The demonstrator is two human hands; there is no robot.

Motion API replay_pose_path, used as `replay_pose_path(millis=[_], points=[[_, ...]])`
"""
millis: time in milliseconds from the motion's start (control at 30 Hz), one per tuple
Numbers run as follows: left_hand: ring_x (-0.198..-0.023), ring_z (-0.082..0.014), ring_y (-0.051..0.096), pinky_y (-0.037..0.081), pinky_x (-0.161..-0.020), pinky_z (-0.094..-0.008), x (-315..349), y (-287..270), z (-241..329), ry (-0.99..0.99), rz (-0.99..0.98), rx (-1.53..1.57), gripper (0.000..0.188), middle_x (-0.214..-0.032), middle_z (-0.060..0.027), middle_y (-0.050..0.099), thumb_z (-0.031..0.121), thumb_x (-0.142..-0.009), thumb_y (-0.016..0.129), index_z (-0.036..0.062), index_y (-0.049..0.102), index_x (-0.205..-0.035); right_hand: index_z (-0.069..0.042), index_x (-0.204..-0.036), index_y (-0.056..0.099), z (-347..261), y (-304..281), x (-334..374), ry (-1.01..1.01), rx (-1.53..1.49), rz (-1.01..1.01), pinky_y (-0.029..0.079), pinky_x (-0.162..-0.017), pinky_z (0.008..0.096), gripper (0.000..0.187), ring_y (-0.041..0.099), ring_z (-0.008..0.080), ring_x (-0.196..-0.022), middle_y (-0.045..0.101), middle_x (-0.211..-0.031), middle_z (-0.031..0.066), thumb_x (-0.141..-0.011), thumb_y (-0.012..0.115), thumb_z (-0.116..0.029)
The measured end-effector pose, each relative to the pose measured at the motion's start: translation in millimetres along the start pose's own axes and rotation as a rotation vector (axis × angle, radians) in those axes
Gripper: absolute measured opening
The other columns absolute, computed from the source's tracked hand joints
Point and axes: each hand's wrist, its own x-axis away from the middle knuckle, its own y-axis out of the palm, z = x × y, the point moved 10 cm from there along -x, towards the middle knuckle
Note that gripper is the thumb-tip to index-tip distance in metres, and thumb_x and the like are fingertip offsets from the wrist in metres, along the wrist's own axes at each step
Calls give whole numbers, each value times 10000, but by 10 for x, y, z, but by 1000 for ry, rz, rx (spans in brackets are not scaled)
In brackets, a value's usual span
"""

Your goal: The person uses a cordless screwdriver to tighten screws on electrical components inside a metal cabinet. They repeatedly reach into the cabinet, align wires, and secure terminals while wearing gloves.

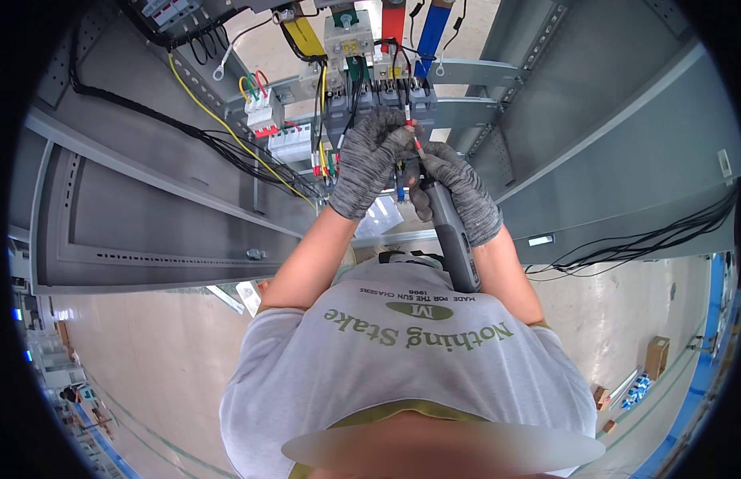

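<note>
Both my hands wear grey knit gloves and reach into an open grey electrical cabinet (179,215). My left hand (369,160) pinches a thin wire with a red sleeve (410,128) just below a row of grey terminal blocks (386,97). My right hand (463,195) grips a grey power screwdriver (454,243). Its thin bit points up to the red-sleeved wire end between my fingertips. The two hands nearly touch there. What the bit meets is hidden behind my fingers.
White breakers (266,120) with red, green and yellow wires sit left of my hands. Black cable bundles (187,132) and a yellow wire (227,128) run along the cabinet's left wall. More black cables (650,239) trail at right. Cardboard boxes (656,355) stand on the floor.
</note>
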Motion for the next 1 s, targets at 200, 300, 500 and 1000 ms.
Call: replay_pose_path(millis=[200,300,500,1000], points=[[-824,-121,629,542,-734,-247,27,-47,-101,-20,31,53,114,-973,-70,660,32,-904,604,23,615,-1017,-28,-1328,379,144,-20,325,-5,141,41,505,-535,303,628,612,199,-573,614,-902,126,-864,636,-364],[-806,-125,636,543,-727,-248,45,-135,-145,-5,53,94,120,-952,-71,664,24,-904,602,23,619,-1023,-62,-1395,306,226,23,618,163,144,63,508,-527,310,710,609,194,-564,608,-906,130,-847,668,-331],[-752,-127,636,526,-701,-253,70,-149,-55,-9,58,97,123,-891,-74,673,66,-907,612,32,627,-1024,-67,-1364,356,387,-160,707,217,107,81,502,-521,286,501,600,165,-581,609,-833,86,-937,563,-230],[-812,-147,626,550,-712,-265,148,49,-307,-278,-96,655,270,-997,-111,627,122,-923,606,8,586,-1166,-108,-1261,406,586,-374,799,100,-132,185,475,-499,234,381,560,121,-588,580,-794,67,-959,542,-296]])
